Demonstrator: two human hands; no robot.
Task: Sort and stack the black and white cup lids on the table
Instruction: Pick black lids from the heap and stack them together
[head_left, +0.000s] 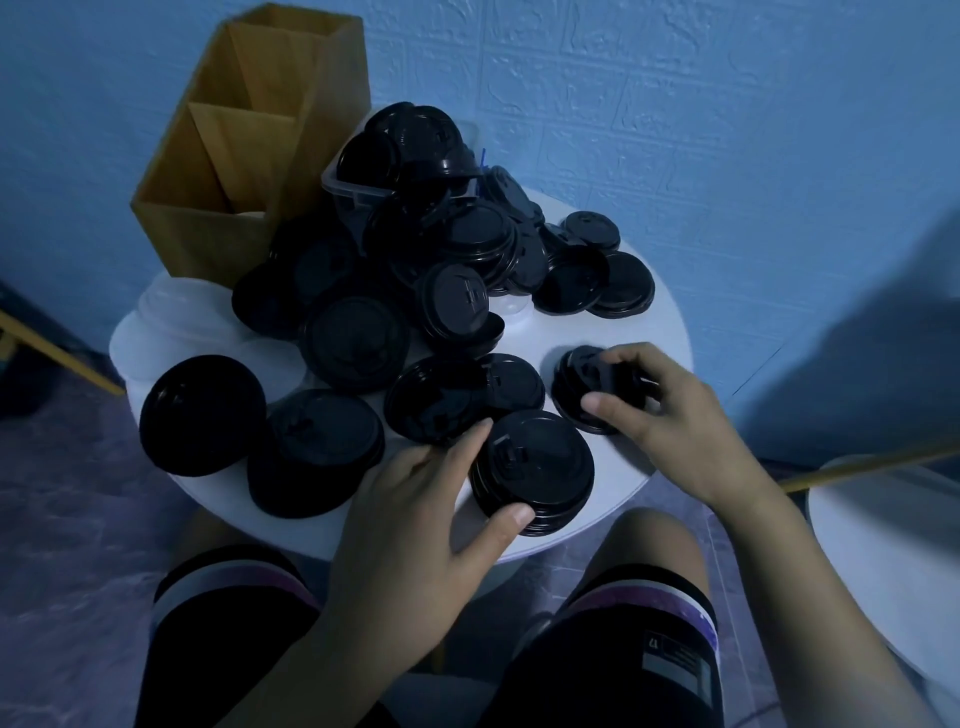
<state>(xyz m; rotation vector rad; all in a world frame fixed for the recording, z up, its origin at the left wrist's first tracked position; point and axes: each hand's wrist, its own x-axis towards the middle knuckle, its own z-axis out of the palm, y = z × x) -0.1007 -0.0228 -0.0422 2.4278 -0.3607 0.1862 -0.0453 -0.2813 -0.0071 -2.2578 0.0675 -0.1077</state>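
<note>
- Left hand (415, 499) reaches in from the near edge. Its thumb sits on the near rim of the front stack (532, 470) and its fingers wrap the far-left side, so it grips the stack between them.
- Right hand (670, 415) is palm down with fingers curled over the top of the small stack (579, 389) and thumb pressed on its near side, holding it. The stack rests on the table.
- The two held stacks sit just beside each other at the near right of the table (623, 322).
- The loose pile of black lids (415, 270) fills the table's middle and back, lids tilted and overlapping, crowding right up to the left hand's fingers.
- More black lids lie flat at near left: a single lid (202, 413) partly overhanging the rim, and a low stack (322, 447) beside it.
- White lids (171, 312) are at the far left, partly hidden under the pile.
- A clear tub (353, 200) is tipped on its side at the back, with black lids spilling out of it.
- A cardboard box (244, 145) stands open-topped at back left with a divider inside, touching the pile.
- The lids are round, glossy black plastic with raised rims and sip tabs; the table is round, smooth and white.
- The wall (727, 130) is blue with a brick-pattern texture. The person's bare knees and dark shorts (613, 665) are under the table edge.
</note>
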